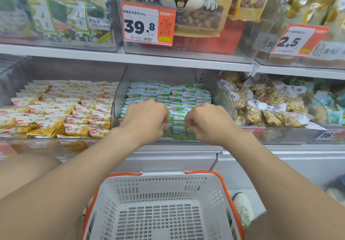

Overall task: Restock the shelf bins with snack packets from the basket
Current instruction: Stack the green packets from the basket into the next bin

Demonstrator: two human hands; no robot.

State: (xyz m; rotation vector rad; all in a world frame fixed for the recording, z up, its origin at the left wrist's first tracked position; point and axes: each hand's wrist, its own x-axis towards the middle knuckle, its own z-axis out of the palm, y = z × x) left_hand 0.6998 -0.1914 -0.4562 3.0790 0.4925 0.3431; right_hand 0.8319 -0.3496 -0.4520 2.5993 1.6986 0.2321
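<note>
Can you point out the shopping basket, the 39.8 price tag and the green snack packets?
shopping basket (162, 191): head view, its far white wall.
39.8 price tag (140, 27): head view, the printed digits.
green snack packets (168, 94): head view, middle rows in bin.

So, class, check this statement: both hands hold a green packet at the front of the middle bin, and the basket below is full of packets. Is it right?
Not quite. The head view shows the basket with no packets in it. The rest stands: the left hand and right hand hold a green packet at the front of the middle bin.
</note>
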